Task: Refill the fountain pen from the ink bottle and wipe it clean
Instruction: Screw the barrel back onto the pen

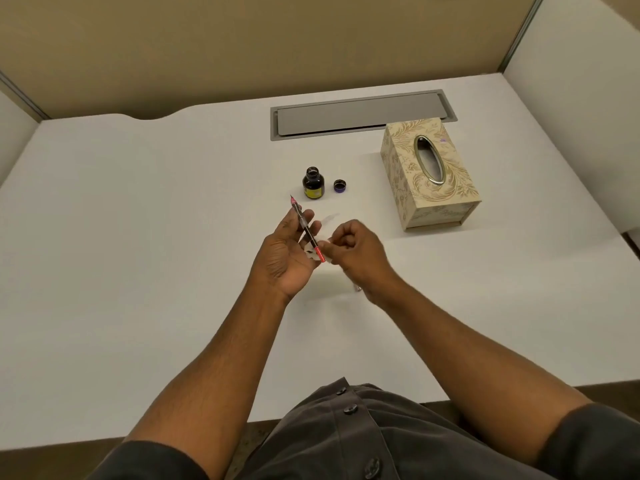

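Holding the fountain pen [306, 229] nib-up above the desk [138, 237], the left hand [285, 252] pinches its barrel while the right hand [349, 247] curls around a tissue scrap [309, 250] at its tail; the uncapped ink bottle [313, 183] stands just beyond. Wiping toward the nib should lift residue best.

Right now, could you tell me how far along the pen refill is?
The ink bottle stands open, its cap beside it. The left hand holds the pen, while the right hand pinches its rear end, a tissue beneath. Recapping remains; whether it's filled is unclear.
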The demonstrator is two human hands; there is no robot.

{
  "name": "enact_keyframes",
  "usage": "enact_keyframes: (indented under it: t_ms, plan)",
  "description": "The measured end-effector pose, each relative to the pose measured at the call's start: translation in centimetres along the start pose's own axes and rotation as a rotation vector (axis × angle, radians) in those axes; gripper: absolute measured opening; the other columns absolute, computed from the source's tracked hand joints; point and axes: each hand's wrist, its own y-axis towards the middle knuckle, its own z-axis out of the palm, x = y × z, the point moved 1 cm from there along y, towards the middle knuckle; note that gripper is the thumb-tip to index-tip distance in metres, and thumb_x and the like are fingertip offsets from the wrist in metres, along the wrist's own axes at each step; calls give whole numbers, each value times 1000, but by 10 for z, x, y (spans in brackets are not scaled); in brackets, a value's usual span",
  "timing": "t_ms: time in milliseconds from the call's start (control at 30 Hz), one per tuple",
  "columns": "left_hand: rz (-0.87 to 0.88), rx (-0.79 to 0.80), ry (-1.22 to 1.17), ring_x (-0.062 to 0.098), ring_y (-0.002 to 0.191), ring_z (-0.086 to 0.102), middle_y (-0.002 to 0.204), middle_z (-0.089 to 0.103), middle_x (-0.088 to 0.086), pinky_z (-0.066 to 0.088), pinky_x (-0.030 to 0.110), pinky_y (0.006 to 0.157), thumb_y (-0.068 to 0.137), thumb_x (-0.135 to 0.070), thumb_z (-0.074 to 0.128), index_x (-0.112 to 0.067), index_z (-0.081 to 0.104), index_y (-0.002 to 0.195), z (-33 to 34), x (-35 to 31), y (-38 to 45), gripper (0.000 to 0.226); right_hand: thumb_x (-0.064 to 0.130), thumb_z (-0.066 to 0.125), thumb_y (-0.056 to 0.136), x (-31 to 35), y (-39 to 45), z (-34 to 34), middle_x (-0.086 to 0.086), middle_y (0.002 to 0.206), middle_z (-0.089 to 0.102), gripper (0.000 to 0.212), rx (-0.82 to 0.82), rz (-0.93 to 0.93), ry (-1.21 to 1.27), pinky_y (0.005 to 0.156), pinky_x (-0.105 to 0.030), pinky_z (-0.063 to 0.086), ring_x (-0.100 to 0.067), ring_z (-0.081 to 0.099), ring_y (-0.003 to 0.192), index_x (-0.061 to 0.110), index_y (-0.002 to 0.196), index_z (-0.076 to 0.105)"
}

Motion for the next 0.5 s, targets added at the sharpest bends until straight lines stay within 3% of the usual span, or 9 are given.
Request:
enact_keyframes:
  t_ms: [167, 233, 367, 500]
  plan:
    - [85, -83, 83, 8, 67, 56, 85, 65, -5, 48, 22, 57, 94, -18, 56, -25, 66, 98, 3, 3, -2, 13, 18, 75, 82, -5, -11, 13, 8, 74, 66, 9, -31, -184, -272, 62, -13, 48, -3, 60, 65, 16, 83, 67]
    - [93, -115, 73, 6, 63, 57, 83, 64, -4, 48, 18, 52, 94, -17, 56, -24, 66, 95, 3, 2, -4, 12, 16, 72, 84, -10, -15, 15, 6, 77, 68, 5, -28, -313, -360, 65, -18, 51, -5, 60, 67, 13, 87, 70]
    - [97, -169, 56, 7, 62, 39, 80, 63, -4, 43, 14, 46, 94, -15, 55, -21, 66, 94, 0, 2, -5, 12, 14, 61, 92, -23, -23, 21, -5, 83, 70, 11, -63, -568, -563, 67, -35, 52, -18, 61, 73, 9, 95, 70]
    - [92, -161, 20, 7, 57, 52, 84, 60, 0, 47, 17, 45, 96, -12, 52, -16, 63, 95, 4, 1, -8, 12, 18, 59, 94, -31, -22, 25, -7, 78, 66, 13, -122, -632, -781, 60, -37, 52, -23, 59, 69, 8, 92, 67]
